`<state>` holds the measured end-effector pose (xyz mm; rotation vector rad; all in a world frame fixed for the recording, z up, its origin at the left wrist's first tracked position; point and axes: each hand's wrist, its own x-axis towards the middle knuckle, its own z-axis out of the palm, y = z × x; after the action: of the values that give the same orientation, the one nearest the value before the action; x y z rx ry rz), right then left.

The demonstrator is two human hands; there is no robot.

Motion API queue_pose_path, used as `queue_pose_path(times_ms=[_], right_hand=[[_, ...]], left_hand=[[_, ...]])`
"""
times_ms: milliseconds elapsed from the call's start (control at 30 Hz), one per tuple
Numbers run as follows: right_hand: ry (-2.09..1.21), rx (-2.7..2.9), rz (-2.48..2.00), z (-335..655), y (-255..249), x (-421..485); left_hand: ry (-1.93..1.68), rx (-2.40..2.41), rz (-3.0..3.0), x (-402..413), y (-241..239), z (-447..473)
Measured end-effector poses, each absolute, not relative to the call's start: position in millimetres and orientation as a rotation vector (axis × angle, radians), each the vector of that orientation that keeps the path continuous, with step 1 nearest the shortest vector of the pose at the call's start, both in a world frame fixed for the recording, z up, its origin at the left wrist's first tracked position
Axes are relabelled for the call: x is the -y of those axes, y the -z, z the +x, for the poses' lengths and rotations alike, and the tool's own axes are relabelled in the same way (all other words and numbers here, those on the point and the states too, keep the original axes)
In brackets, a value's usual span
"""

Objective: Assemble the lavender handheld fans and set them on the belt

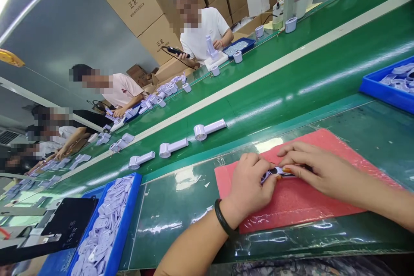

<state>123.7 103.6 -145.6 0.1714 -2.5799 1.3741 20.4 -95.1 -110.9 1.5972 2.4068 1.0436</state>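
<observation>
Both of my hands are closed around a lavender plastic housing point(284, 173) with a dark round spot, held low over a red mat point(291, 209). My left hand point(250, 181), with a dark band at its wrist, pinches the rounded end between thumb and fingers. Over the longer part to the right, my right hand point(312, 167) presses with thumb and bent fingers. Much of the housing is covered by my fingers.
A blue tray point(130, 211) full of lavender pieces stands left; another blue tray point(384, 98) is at right. Fan-shaped housings point(210, 128) lie along the green conveyor belt point(274, 95). Across it, a person point(203, 30) holds a dark tool, with other people further left.
</observation>
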Motion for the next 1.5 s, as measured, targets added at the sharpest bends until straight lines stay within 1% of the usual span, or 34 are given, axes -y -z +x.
queue_pose_path(times_ms=[67, 133, 200, 333, 467, 733, 833, 967, 1167, 1500], right_hand=[[-1.612, 2.530, 0.127, 121.1, 152.1, -103.8], [-1.717, 2.537, 0.085, 123.4, 158.5, -103.9], [-1.638, 2.596, 0.078, 129.6, 162.9, -103.6], [-1.351, 2.702, 0.230, 140.4, 163.5, -100.0], [-1.252, 2.658, 0.285, 141.7, 162.8, -96.0], [-1.244, 2.575, 0.378, 148.5, 166.5, -93.4], [-1.236, 2.580, 0.345, 147.1, 161.8, -90.9], [-1.333, 2.580, 0.306, 148.4, 154.9, -91.0], [-1.394, 2.578, 0.293, 155.8, 151.5, -93.5], [-1.457, 2.529, 0.332, 146.7, 152.5, -91.6]], left_hand=[[-1.058, -2.410, 1.605, 95.4, 110.4, 23.2], [-1.064, -2.390, 1.657, 97.8, 109.4, 27.5], [-1.052, -2.371, 1.692, 101.3, 107.7, 33.8], [-0.939, -2.398, 1.633, 104.9, 103.3, 48.7], [-0.900, -2.466, 1.578, 101.8, 100.4, 58.2], [-0.794, -2.531, 1.604, 102.3, 104.0, 63.1], [-0.821, -2.519, 1.602, 101.1, 104.9, 61.0], [-0.806, -2.521, 1.586, 100.4, 100.5, 64.2], [-0.933, -2.555, 1.462, 106.3, 100.0, 86.2], [-0.786, -2.660, 1.533, 105.1, 109.6, 81.8]])
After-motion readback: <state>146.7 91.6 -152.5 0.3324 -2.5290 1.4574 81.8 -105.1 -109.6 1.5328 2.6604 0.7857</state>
